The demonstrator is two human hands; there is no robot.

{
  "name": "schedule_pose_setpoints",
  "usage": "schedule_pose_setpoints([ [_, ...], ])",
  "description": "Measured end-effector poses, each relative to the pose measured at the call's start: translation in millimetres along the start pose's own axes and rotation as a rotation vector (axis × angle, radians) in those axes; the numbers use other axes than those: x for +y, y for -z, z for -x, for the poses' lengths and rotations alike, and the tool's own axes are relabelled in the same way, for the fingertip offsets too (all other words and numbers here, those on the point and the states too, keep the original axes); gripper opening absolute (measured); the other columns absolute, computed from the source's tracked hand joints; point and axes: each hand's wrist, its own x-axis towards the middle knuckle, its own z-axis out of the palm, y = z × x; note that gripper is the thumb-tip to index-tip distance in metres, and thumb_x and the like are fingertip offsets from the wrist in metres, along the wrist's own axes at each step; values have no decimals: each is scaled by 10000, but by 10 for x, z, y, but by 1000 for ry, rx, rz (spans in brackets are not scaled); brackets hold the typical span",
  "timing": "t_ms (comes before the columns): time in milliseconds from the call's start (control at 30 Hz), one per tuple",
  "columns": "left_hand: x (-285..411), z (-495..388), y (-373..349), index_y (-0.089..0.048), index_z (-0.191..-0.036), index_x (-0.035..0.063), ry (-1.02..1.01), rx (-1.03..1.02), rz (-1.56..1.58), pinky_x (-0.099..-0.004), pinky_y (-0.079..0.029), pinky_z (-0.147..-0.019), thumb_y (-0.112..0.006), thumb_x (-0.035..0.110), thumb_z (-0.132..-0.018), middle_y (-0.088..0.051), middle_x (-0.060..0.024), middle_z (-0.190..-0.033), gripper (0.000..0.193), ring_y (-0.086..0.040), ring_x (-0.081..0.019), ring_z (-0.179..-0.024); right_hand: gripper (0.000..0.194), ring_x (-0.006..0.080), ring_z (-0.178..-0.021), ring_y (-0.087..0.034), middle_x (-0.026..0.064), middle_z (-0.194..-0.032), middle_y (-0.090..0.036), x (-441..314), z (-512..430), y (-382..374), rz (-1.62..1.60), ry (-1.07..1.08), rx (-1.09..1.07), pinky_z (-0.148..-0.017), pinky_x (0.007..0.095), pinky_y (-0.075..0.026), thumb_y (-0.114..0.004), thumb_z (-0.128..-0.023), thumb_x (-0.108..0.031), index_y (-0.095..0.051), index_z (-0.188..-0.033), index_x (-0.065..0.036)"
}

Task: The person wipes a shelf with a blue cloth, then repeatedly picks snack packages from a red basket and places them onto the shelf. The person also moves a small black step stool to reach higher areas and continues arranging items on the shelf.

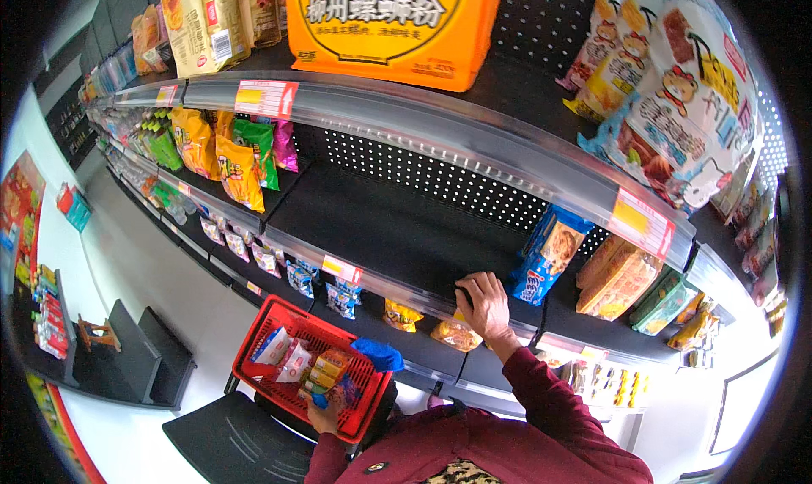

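Note:
My right hand (487,303) rests at the front edge of a black shelf (387,211), fingers bent and thumb apart, with nothing visible in it. Just right of it on the same shelf, a blue cookie packet (552,255) leans upright. At lower left, my left hand (325,415) reaches over the near side of a red plastic shopping basket (273,338). A small blue item (320,401) shows between its fingers, partly hidden. In the basket lie white-and-pink packets (295,360) and a yellow-orange box (331,368). Something blue and fabric-like (379,354) hangs over its right rim.
The upper shelf lip (444,119) juts out above my right hand. It carries an orange noodle bag (393,33) and large white snack bags (691,103). Yellow snack bags (238,173) stand left; packaged bread (618,278) stands right. A black seat-like surface (238,443) is beside the basket.

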Motion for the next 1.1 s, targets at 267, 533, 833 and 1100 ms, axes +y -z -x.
schedule_pose_setpoints([
  [267,1838,513,-458,-661,-1078,-52,-395,-44,-572,-349,-516,-741,-807,91,-902,-672,-94,-882,270,-594,-169,-787,164,305,-993,-616,85,-1041,-648,43,41,56,-48,-20,-21,-843,449,-503,-763,-920,-194,-720,-1037,-87],
  [533,3228,1024,-1242,-692,-1113,-12,-468,-394,-376,-291,-535,-775,-838,104,-886,-704,-22,-965,294,-623,-91,-844,741,432,-1212,-605,220,-1301,-659,-709,187,580,-738,-61,-324,-1079,525,-496,-843,-869,-498,-633,-1416,-44],
  [833,3694,1425,-2049,-681,-1154,9,-422,-877,-413,-289,-563,-847,-875,122,-874,-731,-40,-1046,359,-677,-89,-940,552,395,-1146,-635,192,-1159,-697,-652,715,807,-711,-64,-681,-982,491,-523,-825,-887,-418,-686,-1244,-21],
  [1100,3727,1686,-2686,-525,-1514,24,-360,-1121,-271,-337,-545,-1047,-904,186,-879,-644,-114,-1350,757,-664,-175,-1201,442,347,-993,-645,153,-992,-665,-434,1060,1034,-748,-276,-382,-838,451,-536,-900,-835,-297,-685,-1082,-1],
])
